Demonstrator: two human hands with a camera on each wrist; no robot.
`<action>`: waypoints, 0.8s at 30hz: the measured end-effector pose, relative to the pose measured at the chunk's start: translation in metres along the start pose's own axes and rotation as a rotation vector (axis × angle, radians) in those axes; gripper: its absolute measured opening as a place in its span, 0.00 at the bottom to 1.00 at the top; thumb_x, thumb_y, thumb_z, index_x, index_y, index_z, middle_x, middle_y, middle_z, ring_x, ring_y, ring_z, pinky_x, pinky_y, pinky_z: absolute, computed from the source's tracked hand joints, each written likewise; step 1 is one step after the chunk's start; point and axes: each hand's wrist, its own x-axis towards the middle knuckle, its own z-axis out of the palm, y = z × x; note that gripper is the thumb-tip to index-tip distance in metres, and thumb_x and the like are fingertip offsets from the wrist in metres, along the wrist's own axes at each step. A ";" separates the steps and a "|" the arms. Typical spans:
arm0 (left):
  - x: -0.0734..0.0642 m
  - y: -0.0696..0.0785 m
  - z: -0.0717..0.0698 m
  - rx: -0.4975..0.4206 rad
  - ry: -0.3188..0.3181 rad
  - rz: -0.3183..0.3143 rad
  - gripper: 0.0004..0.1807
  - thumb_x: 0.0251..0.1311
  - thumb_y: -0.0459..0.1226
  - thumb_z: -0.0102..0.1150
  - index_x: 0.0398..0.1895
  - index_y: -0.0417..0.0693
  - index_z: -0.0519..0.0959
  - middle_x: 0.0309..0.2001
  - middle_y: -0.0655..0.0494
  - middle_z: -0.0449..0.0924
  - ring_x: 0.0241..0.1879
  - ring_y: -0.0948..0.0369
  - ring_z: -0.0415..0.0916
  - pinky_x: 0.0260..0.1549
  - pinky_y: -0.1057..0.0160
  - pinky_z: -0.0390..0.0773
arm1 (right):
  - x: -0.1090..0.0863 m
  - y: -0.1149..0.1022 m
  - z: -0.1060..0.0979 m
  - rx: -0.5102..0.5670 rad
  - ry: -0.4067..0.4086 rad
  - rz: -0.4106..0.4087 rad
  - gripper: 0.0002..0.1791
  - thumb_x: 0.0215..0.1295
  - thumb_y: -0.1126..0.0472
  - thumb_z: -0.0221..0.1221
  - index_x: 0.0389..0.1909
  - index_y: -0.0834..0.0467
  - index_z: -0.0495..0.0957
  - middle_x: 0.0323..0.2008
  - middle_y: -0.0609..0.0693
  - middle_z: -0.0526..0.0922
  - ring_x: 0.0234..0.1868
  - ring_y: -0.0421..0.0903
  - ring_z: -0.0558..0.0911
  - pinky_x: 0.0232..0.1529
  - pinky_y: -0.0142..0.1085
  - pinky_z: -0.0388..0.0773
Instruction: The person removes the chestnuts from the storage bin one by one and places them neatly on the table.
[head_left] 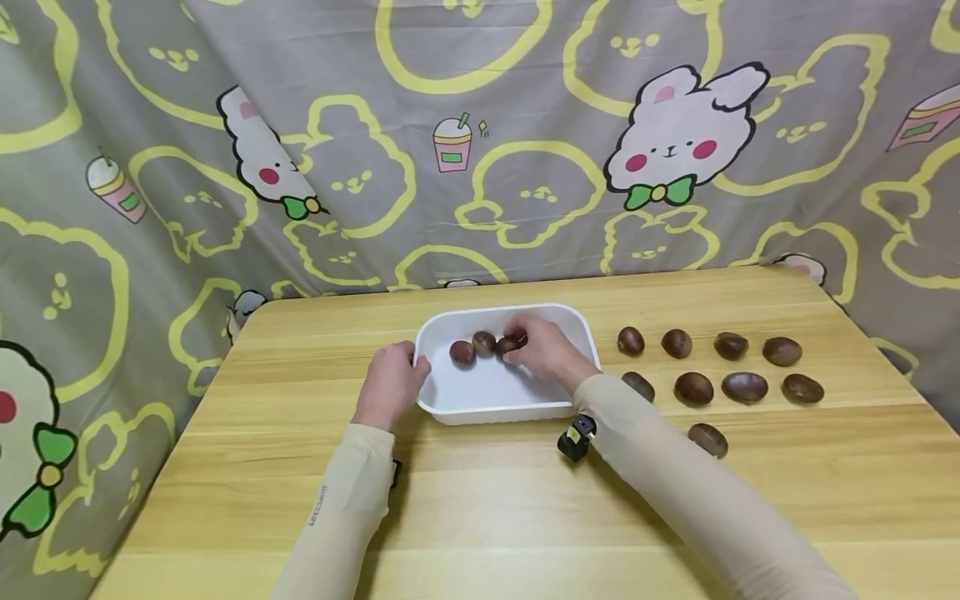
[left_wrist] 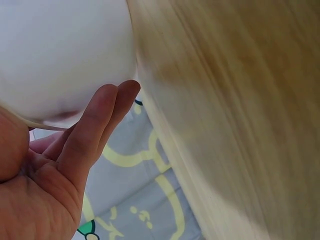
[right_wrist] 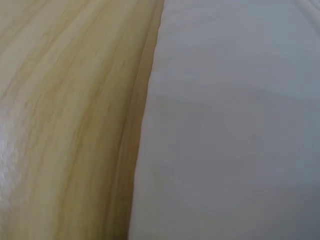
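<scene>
A white plastic tray (head_left: 495, 392) sits on the wooden table. My left hand (head_left: 392, 383) grips its left rim, thumb over the edge; the left wrist view shows the fingers (left_wrist: 92, 125) along the outer wall. My right hand (head_left: 543, 346) reaches inside, with a brown chestnut (head_left: 506, 347) between thumb and fingers. To its left, two more chestnuts, one nearer the middle (head_left: 483, 342) and one farther left (head_left: 462, 354), lie on the tray floor in a short row. In the right wrist view only the tray's side (right_wrist: 225, 130) and the table show; the hand is out of that frame.
Right of the tray, several chestnuts (head_left: 693, 388) lie in loose rows on the table (head_left: 480, 508). One chestnut (head_left: 708, 440) lies nearer the front, partly behind the right sleeve (head_left: 675, 467). A patterned grey curtain (head_left: 525, 108) hangs behind the table's far edge.
</scene>
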 end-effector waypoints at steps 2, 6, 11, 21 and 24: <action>-0.001 -0.001 0.001 -0.003 0.001 -0.001 0.12 0.66 0.34 0.52 0.39 0.32 0.81 0.33 0.43 0.81 0.31 0.54 0.79 0.26 0.61 0.81 | 0.000 0.001 0.001 -0.014 0.003 0.001 0.17 0.57 0.68 0.67 0.48 0.62 0.79 0.44 0.54 0.81 0.48 0.51 0.77 0.55 0.43 0.71; 0.000 -0.001 0.001 -0.008 0.006 -0.001 0.12 0.66 0.34 0.52 0.39 0.32 0.81 0.33 0.43 0.81 0.31 0.55 0.79 0.26 0.61 0.81 | 0.001 0.002 0.001 -0.030 0.004 -0.007 0.17 0.57 0.67 0.67 0.48 0.62 0.79 0.43 0.54 0.81 0.47 0.51 0.78 0.54 0.44 0.71; 0.001 0.000 0.001 -0.006 0.009 0.001 0.11 0.66 0.34 0.53 0.39 0.33 0.81 0.33 0.43 0.81 0.31 0.55 0.79 0.26 0.61 0.81 | -0.001 0.002 -0.002 -0.024 0.001 -0.005 0.17 0.57 0.66 0.67 0.49 0.62 0.79 0.44 0.55 0.81 0.48 0.52 0.78 0.55 0.44 0.71; 0.002 0.002 -0.001 -0.009 -0.007 -0.009 0.12 0.67 0.34 0.52 0.42 0.32 0.81 0.35 0.43 0.82 0.32 0.55 0.79 0.27 0.62 0.81 | -0.008 -0.006 -0.020 -0.007 0.007 -0.007 0.19 0.60 0.62 0.67 0.53 0.61 0.79 0.46 0.54 0.81 0.50 0.52 0.77 0.57 0.45 0.70; 0.002 0.001 -0.001 -0.009 -0.012 -0.016 0.12 0.67 0.34 0.52 0.42 0.32 0.81 0.36 0.43 0.82 0.32 0.55 0.79 0.28 0.61 0.81 | -0.012 -0.008 -0.027 0.004 0.014 -0.022 0.20 0.61 0.61 0.66 0.53 0.61 0.78 0.45 0.55 0.81 0.49 0.52 0.77 0.56 0.45 0.70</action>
